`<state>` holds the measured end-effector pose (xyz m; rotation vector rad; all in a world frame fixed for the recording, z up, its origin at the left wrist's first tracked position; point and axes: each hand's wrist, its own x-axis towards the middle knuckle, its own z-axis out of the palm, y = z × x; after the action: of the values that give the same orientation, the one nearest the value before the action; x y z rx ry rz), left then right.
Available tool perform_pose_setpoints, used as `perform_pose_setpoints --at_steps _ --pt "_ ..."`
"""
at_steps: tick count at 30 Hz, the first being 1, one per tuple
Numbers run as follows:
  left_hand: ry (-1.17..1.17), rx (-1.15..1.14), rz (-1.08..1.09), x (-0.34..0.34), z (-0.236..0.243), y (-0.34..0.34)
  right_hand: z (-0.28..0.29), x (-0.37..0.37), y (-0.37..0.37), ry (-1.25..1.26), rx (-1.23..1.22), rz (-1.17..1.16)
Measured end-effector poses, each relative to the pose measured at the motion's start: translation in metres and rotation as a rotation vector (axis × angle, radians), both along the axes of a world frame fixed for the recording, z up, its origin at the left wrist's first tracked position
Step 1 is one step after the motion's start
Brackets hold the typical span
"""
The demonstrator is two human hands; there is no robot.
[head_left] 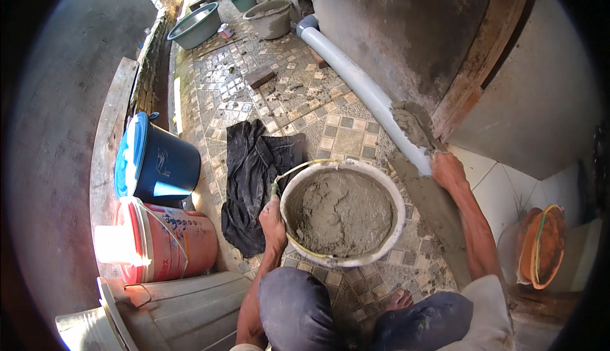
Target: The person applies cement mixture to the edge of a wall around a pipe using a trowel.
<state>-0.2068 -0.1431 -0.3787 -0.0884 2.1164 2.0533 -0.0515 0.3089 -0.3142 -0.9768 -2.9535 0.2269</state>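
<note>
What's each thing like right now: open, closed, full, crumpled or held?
Mortar bucket: open, well filled with wet mortar.
Bucket handle: held.
Left hand: closed on the bucket handle.
Right hand: curled closed, seemingly on a trowel.
Black cloth: crumpled on the tiles.
Blue bucket: lidded.
Red bucket: lidded.
Pipe: lying beside the wall.
Large green tub: open.
Orange container: contents unclear.

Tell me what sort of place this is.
Likely a narrow passage beside a building, with masonry work under way: a bucket of wet mortar, and a grey pipe running along a wall over a tiled floor.
</note>
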Motion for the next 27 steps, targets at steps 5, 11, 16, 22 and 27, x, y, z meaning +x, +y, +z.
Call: perform_pose_setpoints --at_steps 5,11,16,22,27 --pt "0.056 -0.093 -0.017 0.001 0.005 -0.006 0.036 0.018 -0.026 0.021 -0.003 -0.039" --pt "-0.033 0.114 -0.074 -0.003 -0.025 -0.008 0.054 0.077 -0.08 0.466 -0.371 0.055" --pt "0.03 0.031 -0.101 0.009 0.001 0.003 0.07 0.095 -0.134 0.202 -0.37 0.141" --pt "0.001 -0.061 -0.094 0.008 0.014 -0.001 0.066 0.112 -0.157 0.167 -0.079 0.395" --pt "0.152 -0.12 -0.121 0.026 0.037 0.017 0.074 0.126 -0.165 0.21 0.018 0.34"
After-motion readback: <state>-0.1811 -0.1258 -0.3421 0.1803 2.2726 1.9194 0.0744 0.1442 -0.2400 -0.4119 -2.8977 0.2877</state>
